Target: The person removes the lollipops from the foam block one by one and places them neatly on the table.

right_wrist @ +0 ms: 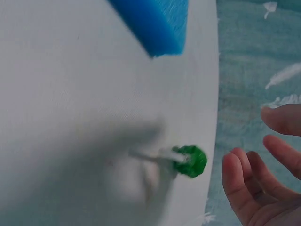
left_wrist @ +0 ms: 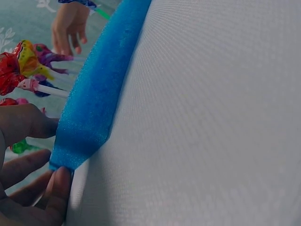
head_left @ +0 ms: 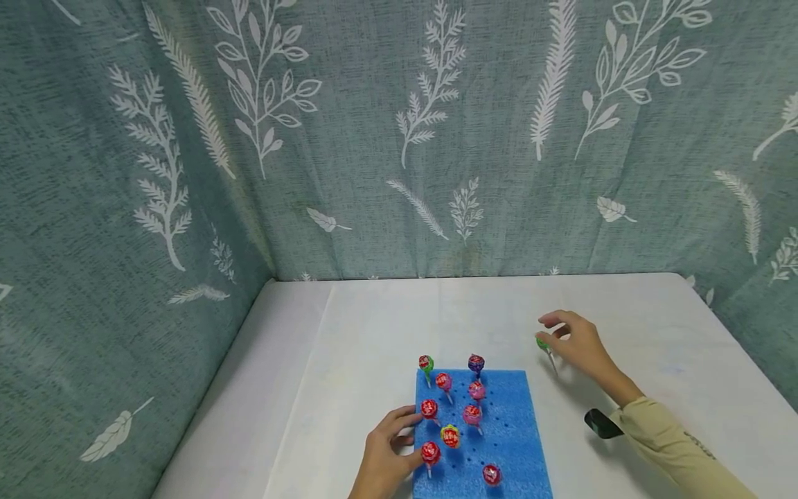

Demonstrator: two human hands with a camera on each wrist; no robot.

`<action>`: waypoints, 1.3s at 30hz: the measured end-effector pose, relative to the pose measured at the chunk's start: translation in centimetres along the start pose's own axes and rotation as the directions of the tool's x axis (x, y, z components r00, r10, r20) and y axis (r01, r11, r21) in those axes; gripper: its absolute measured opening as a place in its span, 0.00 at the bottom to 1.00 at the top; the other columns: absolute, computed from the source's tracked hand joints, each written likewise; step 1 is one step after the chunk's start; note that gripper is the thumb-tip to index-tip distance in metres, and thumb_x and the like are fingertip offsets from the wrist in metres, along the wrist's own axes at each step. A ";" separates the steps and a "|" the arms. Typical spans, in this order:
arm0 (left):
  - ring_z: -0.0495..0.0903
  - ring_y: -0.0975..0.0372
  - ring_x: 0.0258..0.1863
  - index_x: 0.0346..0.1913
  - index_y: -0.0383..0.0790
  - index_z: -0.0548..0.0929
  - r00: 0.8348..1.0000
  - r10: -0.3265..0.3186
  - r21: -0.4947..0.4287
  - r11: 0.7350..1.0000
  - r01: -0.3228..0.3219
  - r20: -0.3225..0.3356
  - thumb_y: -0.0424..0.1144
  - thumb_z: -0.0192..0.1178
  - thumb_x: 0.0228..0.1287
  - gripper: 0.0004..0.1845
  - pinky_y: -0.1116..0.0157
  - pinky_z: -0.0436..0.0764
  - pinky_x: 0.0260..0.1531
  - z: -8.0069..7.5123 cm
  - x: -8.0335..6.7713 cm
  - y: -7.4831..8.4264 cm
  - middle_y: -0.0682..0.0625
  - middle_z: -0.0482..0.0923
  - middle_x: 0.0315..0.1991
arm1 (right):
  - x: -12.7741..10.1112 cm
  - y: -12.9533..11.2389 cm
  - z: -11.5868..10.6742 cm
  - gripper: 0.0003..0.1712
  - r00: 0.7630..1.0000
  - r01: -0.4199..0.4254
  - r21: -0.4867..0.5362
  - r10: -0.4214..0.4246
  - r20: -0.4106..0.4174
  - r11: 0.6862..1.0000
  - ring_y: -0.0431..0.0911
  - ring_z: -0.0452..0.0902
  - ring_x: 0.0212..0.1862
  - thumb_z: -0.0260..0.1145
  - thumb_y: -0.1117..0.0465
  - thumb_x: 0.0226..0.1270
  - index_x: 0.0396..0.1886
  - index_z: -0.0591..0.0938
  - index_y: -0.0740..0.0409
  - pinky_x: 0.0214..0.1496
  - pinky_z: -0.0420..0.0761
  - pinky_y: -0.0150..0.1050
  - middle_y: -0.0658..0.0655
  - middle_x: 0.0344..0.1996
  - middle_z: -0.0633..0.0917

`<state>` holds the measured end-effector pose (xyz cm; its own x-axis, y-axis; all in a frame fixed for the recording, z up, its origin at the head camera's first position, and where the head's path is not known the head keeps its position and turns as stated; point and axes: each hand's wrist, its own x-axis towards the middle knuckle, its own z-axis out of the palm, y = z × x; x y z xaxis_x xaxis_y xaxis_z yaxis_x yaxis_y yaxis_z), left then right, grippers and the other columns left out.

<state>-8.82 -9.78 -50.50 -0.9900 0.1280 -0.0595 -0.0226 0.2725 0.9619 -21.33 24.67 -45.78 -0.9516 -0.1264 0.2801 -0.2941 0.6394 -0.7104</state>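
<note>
A blue foam board (head_left: 505, 430) lies on the white table, with several wrapped lollipops standing in its holes, among them a yellow one (head_left: 450, 435) and a red one (head_left: 430, 452). My left hand (head_left: 405, 430) holds the board's left edge; in the left wrist view the thumb (left_wrist: 23, 122) lies above the foam (left_wrist: 94, 94) and the fingers below. To the right of the board, my right hand (head_left: 548, 331) hovers with spread fingers next to a green lollipop (head_left: 543, 342). In the right wrist view the green lollipop (right_wrist: 190, 161) is blurred, close over the table, and the fingers (right_wrist: 235, 179) do not touch it.
The table (head_left: 374, 326) stands in a corner of teal curtains with white leaf prints (head_left: 399, 138). A black wrist device (head_left: 601, 424) sits on my right sleeve. Bare cloth stretches behind and to both sides of the board.
</note>
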 end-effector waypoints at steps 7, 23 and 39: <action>0.75 0.52 0.53 0.51 0.35 0.81 0.999 0.037 -0.004 0.999 -0.037 -0.011 0.31 0.73 0.45 0.26 0.69 0.79 0.45 0.0 0.0 0.0 0.44 0.71 0.59 | -0.2 -1.3 0.6 0.14 0.998 0.063 0.029 -0.062 -0.020 0.998 0.51 0.79 0.36 0.71 0.64 0.57 0.43 0.81 0.61 0.35 0.80 0.36 0.63 0.39 0.82; 0.75 0.52 0.53 0.52 0.36 0.81 1.000 0.021 -0.015 1.000 -0.021 -0.006 0.31 0.73 0.46 0.26 0.68 0.79 0.46 0.0 -0.1 -0.1 0.44 0.71 0.59 | -0.9 -4.5 1.4 0.16 0.998 0.054 0.052 -0.056 0.032 0.997 0.50 0.80 0.39 0.72 0.63 0.56 0.44 0.81 0.59 0.37 0.80 0.36 0.58 0.41 0.82; 0.75 0.53 0.53 0.53 0.38 0.81 1.000 -0.003 -0.019 1.000 0.003 -0.002 0.32 0.73 0.47 0.26 0.66 0.80 0.46 0.0 0.0 -0.3 0.44 0.71 0.60 | -1.2 -5.5 2.5 0.15 0.991 0.112 0.154 -0.122 0.055 0.982 0.50 0.81 0.39 0.71 0.63 0.56 0.43 0.81 0.57 0.35 0.82 0.34 0.55 0.41 0.82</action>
<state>-8.84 -9.89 -50.78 -0.9902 0.1253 -0.0621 -0.0284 0.2544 0.9667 -18.81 19.41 -43.84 -0.9122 -0.2448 0.3286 -0.4091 0.4967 -0.7655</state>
